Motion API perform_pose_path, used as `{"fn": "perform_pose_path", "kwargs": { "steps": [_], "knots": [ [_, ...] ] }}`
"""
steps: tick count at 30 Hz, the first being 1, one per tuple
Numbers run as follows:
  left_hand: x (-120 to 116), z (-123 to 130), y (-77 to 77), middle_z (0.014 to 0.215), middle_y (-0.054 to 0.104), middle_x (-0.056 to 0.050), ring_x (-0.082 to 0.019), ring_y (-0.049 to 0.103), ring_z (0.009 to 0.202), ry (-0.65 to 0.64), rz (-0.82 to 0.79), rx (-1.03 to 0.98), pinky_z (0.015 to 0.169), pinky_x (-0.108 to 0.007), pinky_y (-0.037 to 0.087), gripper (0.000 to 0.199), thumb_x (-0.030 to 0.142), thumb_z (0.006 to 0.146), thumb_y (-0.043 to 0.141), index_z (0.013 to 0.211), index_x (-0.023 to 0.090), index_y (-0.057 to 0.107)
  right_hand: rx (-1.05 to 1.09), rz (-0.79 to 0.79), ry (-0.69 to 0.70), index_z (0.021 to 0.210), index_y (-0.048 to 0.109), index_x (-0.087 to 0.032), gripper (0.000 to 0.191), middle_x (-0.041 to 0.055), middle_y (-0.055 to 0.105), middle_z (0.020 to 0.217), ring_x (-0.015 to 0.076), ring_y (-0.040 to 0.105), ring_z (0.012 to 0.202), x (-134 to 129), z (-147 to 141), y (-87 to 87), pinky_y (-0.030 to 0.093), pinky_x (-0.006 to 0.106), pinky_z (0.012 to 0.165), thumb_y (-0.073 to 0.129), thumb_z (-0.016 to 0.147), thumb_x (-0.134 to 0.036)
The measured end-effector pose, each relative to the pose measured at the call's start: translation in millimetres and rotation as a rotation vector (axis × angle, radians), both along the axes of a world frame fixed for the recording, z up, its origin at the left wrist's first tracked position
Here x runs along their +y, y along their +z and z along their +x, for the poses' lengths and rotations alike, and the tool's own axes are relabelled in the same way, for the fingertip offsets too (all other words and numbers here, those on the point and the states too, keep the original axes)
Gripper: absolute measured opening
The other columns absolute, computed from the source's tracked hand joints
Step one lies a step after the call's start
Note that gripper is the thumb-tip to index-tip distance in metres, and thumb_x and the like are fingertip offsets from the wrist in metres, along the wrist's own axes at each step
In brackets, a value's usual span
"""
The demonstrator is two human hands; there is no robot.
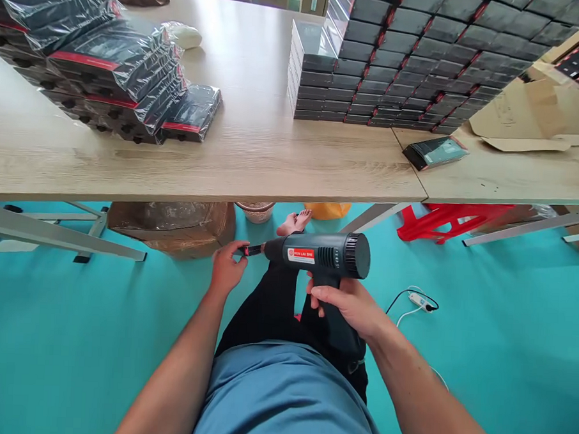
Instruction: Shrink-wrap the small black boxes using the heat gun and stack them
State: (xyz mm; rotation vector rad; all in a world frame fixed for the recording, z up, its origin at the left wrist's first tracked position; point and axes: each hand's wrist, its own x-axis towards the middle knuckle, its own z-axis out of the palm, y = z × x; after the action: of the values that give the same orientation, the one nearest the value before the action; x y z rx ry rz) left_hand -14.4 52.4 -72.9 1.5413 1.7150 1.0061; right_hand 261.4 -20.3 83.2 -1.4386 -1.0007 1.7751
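My right hand point(346, 301) is wrapped round the handle of a dark heat gun point(324, 254) with a red and white label, held level over my legs. Its nozzle points left. At the nozzle's tip, my left hand point(228, 265) pinches a small black box point(253, 249) with red on it, seen nearly edge-on. Whether nozzle and box touch is hard to tell. Both hands are in front of the table's near edge, below the tabletop in the picture.
Film-wrapped black boxes point(128, 69) lie on the table point(243, 170) at left. A tall stack of dark boxes point(397, 62) stands at right, near a single box point(435, 152) and cardboard point(538, 116). Below are a carton point(174, 228), a red stool point(447, 222) and a power strip point(421, 302).
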Motion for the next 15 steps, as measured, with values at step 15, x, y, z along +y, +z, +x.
{"fn": "perform_pose_path", "kwargs": {
  "steps": [15],
  "knots": [
    [12.7, -17.7, -14.7, 0.081, 0.067, -0.004, -0.025, 0.064, 0.08, 0.251, -0.171, -0.76, 0.073, -0.038, 0.054, 0.031, 0.03, 0.06, 0.053, 0.087, 0.02, 0.065, 0.142, -0.039, -0.036, 0.103, 0.073, -0.017, 0.033, 0.0052, 0.073, 0.088, 0.0166, 0.065, 0.069, 14.0, 2.8, 6.9, 0.054, 0.028, 0.058, 0.079, 0.075, -0.033]
  ]
}}
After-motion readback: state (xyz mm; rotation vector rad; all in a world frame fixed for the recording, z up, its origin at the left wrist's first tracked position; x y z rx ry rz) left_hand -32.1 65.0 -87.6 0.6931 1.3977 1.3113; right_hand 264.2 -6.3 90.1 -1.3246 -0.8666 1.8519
